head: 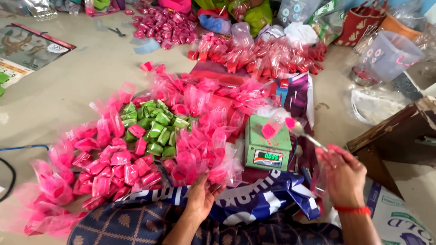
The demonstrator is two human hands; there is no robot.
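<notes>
My right hand (pixel 343 174) grips a metal spoon (pixel 303 132) whose bowl carries pink powder above the far right corner of a small green digital scale (pixel 268 144). A small clear bag with pink powder (pixel 270 130) sits on the scale's pan. My left hand (pixel 200 197) reaches into a heap of open clear bags with pink powder (pixel 204 154), fingers closed on the edge of one. Both hands are stained pink.
Folded pink packets (pixel 116 170) and green packets (pixel 154 127) lie piled at left. Red packets (pixel 261 56) and more pink ones (pixel 164 25) lie farther back. A wooden board (pixel 395 131) stands at right, a clear plastic bag (pixel 390 54) beyond it. Printed sacks cover my lap.
</notes>
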